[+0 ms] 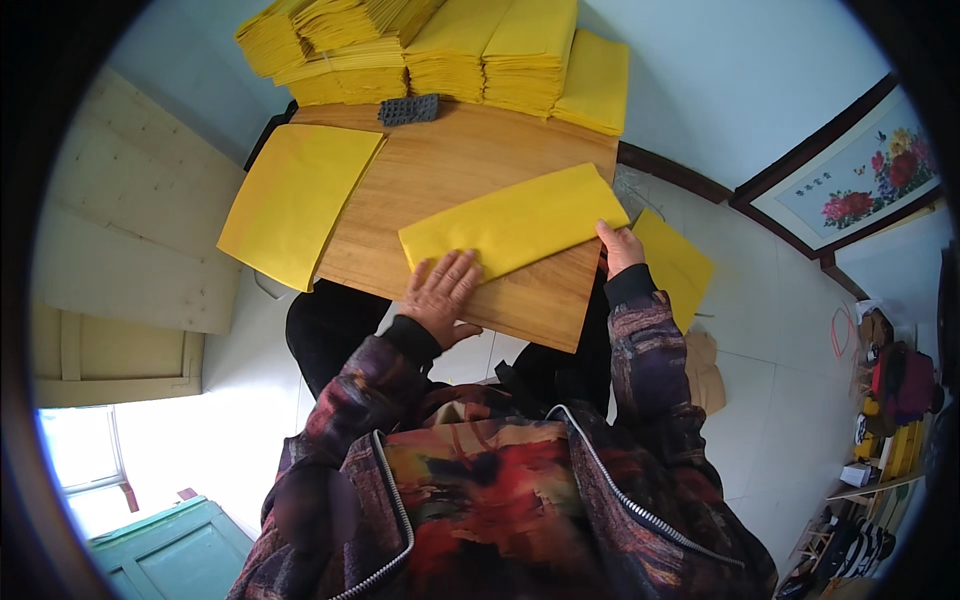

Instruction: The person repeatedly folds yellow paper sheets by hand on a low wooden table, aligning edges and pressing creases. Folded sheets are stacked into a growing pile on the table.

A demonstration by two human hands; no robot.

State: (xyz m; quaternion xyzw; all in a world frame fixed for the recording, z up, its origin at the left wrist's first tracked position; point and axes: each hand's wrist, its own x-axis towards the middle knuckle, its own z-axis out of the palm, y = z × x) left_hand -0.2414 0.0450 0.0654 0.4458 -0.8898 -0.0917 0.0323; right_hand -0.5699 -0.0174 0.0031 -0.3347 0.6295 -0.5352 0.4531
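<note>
A long yellow folded sheet, paper or thin cloth, lies slantwise on the wooden table in front of me. My left hand rests on its near left edge, palm down with the fingers stretched out. At the right end, my right hand pinches the sheet's near corner, thumb on top and the other fingers mostly hidden beneath. To the left lies a flat pile of wider yellow sheets, its near end reaching past the table edge.
Tall stacks of folded yellow sheets line the table's far side. A dark grey textured pad lies before them. Beyond the table's right edge sits another yellow sheet, lower down. A framed flower picture leans at the right wall.
</note>
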